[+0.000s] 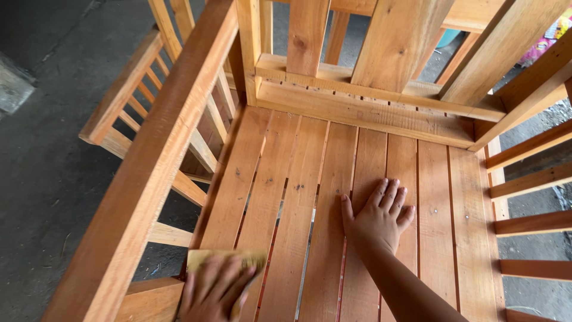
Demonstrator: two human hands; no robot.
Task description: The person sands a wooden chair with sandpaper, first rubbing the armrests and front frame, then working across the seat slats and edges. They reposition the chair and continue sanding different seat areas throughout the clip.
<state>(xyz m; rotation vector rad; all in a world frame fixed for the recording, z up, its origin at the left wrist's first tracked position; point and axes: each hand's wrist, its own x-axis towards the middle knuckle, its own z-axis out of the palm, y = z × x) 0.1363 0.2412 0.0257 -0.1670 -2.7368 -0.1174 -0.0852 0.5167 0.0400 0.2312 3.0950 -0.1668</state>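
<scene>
Your left hand [215, 287] presses sandpaper [229, 260] at lower left beside the armrest [152, 161]; your right hand [378, 218] lies spread flat on the seat slats [298, 197].

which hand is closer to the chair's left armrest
Left. The left hand, pressing a sandpaper piece, is right beside the armrest; the right hand lies flat mid-seat, farther away.

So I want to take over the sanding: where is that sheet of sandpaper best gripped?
The sandpaper lies flat on the seat slats near the front left corner, under the left hand. Its far edge shows bare beyond the fingertips. Probably best to come from above, palm flat on it, fingers curling over that far edge, since a flat sheet offers nothing to pinch from the sides.
</scene>
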